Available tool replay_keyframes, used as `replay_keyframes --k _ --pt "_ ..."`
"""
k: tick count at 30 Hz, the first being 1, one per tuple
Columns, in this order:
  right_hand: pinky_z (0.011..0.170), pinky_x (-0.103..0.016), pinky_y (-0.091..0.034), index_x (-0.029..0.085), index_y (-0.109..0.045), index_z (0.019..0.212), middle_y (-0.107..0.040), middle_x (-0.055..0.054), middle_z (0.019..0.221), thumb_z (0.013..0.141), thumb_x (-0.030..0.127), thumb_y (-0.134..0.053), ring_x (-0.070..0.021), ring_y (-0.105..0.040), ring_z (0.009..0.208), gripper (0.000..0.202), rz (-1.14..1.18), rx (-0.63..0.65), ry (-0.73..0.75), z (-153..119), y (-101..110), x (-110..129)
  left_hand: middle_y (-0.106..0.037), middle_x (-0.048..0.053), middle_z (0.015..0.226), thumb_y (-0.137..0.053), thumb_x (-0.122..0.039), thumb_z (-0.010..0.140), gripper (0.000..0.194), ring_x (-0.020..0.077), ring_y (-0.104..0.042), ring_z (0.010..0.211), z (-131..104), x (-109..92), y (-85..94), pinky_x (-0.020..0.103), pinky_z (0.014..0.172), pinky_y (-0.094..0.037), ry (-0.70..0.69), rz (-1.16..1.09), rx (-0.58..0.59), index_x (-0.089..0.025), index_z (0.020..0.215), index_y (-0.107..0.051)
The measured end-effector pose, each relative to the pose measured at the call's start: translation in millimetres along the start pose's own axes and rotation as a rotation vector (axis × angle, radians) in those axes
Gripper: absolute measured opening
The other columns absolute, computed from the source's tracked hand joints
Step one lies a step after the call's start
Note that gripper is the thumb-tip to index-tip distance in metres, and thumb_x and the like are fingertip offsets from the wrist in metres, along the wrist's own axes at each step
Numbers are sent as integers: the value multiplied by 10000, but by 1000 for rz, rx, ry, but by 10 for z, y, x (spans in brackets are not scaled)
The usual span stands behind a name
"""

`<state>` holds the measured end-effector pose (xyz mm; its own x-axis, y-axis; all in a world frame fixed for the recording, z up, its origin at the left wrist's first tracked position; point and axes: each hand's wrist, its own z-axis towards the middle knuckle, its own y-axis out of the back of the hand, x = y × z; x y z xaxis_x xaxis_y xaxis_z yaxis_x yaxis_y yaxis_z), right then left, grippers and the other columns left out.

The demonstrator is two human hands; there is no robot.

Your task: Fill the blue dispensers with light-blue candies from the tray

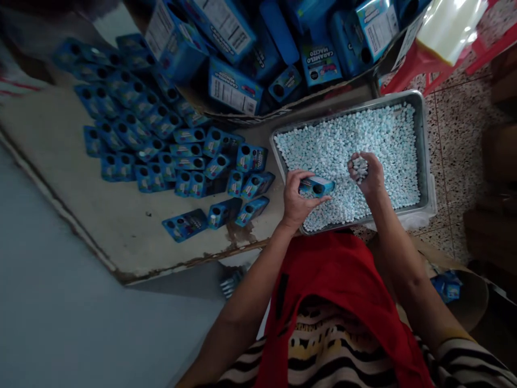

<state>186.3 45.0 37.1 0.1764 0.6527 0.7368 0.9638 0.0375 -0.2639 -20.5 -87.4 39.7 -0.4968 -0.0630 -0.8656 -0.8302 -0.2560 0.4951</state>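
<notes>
My left hand (298,200) is closed around a small blue candy box (317,186), which has a dark round hole facing up. I hold it over the near left part of a metal tray (422,145) filled with small pale blue and white candies (323,140). Over the middle of the tray, my right hand (369,173) is cupped, palm up, around a handful of the candies (359,168). A gap separates the box from the right hand.
Many similar blue boxes (189,182) stand in rows on the worn table (137,231) to the left. Behind the tray, a large cardboard carton (278,110) holds more blue boxes (234,86). A red object with a pale yellow top (448,37) is at the far right.
</notes>
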Motion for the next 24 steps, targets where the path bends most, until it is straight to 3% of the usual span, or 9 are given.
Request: replay_keyframes --k 2,4,10,13,16,20,22,24 --pt "426 -232 -288 237 -585 826 -621 15 729 828 724 -692 -91 -441 516 498 212 95 -11 -175 -42 123 -697 54 1147 -947 -336 809 407 239 -700 1123 86 11 -88 379 1013 -589 -22 48 -12 -239 1122 -706" --pt "411 -235 -282 246 -571 818 -589 36 707 850 700 -721 -79 -389 495 479 309 138 6 -318 -124 235 -718 43 1111 -895 -269 869 300 226 -712 1085 130 2 -131 365 984 -592 -48 59 -14 -244 1128 -745" --pt "483 -268 -383 262 -527 763 -443 56 636 927 585 -703 -107 -395 513 404 419 164 210 -555 -571 468 -727 45 1087 -904 -306 867 337 227 -716 1044 151 -155 -54 355 952 -598 -49 157 -8 -242 1171 -776" --pt "597 -295 -463 252 -474 683 -470 31 659 931 591 -681 -125 -479 591 468 344 177 304 -601 -810 451 -725 49 1065 -882 -350 890 320 229 -706 1031 178 -216 -25 355 945 -588 -62 187 -7 -236 1172 -781" --pt "638 -298 -460 247 -447 626 -462 30 631 918 584 -712 -128 -485 616 518 232 146 376 -586 -961 350 -725 52 1022 -873 -386 900 299 233 -694 1001 216 -239 -20 356 918 -573 -100 214 -10 -227 1138 -787" --pt "602 -273 -438 246 -400 596 -391 56 584 953 544 -715 -109 -421 563 562 301 -27 356 -453 -939 234 -718 49 995 -904 -391 869 323 239 -681 981 237 -238 2 368 906 -561 -96 241 3 -225 1118 -780" --pt "578 -263 -448 248 -381 613 -383 66 578 1011 530 -647 -106 -417 539 556 471 -102 230 -356 -820 226 -713 46 1007 -938 -354 831 361 242 -679 995 226 -229 20 371 915 -561 -73 242 12 -227 1127 -774" --pt "593 -251 -491 244 -441 655 -474 58 604 1058 467 -588 -107 -502 570 483 667 -143 69 -272 -666 244 -707 41 1016 -965 -316 794 395 245 -676 1006 209 -214 21 373 919 -562 -43 241 7 -234 1128 -769"
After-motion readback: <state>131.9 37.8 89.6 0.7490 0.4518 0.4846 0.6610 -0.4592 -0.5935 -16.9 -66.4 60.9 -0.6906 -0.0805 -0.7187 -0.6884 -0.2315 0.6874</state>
